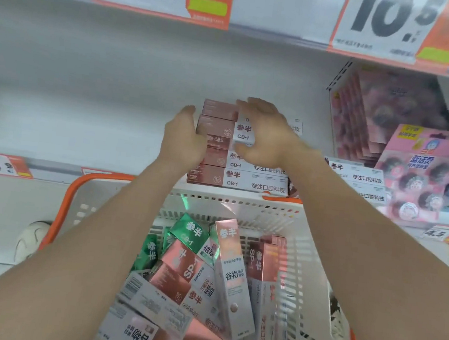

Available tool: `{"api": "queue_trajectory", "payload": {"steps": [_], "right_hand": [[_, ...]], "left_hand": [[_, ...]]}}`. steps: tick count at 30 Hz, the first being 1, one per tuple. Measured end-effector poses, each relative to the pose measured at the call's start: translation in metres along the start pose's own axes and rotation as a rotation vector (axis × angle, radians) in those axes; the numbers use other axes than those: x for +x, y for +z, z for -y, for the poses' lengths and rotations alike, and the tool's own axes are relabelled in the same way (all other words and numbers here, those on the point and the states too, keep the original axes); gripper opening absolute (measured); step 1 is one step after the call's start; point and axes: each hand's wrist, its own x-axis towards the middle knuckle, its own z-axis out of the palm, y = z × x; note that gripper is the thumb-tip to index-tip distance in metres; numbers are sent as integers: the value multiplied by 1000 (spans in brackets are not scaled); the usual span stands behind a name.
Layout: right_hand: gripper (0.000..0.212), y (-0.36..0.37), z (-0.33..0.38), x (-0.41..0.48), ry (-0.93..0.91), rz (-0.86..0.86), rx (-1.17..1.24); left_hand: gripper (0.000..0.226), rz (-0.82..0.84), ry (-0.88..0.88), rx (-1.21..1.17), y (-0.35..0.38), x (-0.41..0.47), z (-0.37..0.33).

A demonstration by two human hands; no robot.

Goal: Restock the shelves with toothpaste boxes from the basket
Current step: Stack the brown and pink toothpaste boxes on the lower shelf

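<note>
Pink packs (413,174) right of box stack (240,180); left hand (183,137), right hand (266,135) grip spread, flanking stack, clasping nothing.

Two bare forearms extended forward and upward, converging toward centre, left hand (184,134) held edge-on with palm facing right, fingers (189,111) straight and together, right hand (267,135) palm-down, fingers (249,105) spread and slightly curled, thumb lowermost, both hands unclenched
</note>
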Motion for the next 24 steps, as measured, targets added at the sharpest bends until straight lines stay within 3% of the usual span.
{"api": "queue_trajectory", "payload": {"steps": [4,7,9,12,14,16,19,21,24], "right_hand": [[38,4,46,-45,-10,-414,267],[25,16,75,-89,12,-534,368],[25,29,81,-118,69,-541,471],[26,59,69,-158,286,-503,610],[22,81,56,-191,494,-430,553],[18,106,44,-227,679,-318,445],[25,143,43,-270,839,-154,438],[31,161,51,-284,908,-112,433],[32,172,54,-287,908,-60,410]], "left_hand": [[36,-274,393,124,-11,-62,-2],[19,-308,407,118,-4,-109,9],[11,-203,393,157,4,-137,21],[18,102,287,246,22,-163,50],[36,376,205,341,34,-175,64],[68,585,260,563,45,-185,66],[107,641,454,799,48,-196,49],[113,675,556,928,49,-197,39],[115,763,559,1035,52,-196,33]]}}
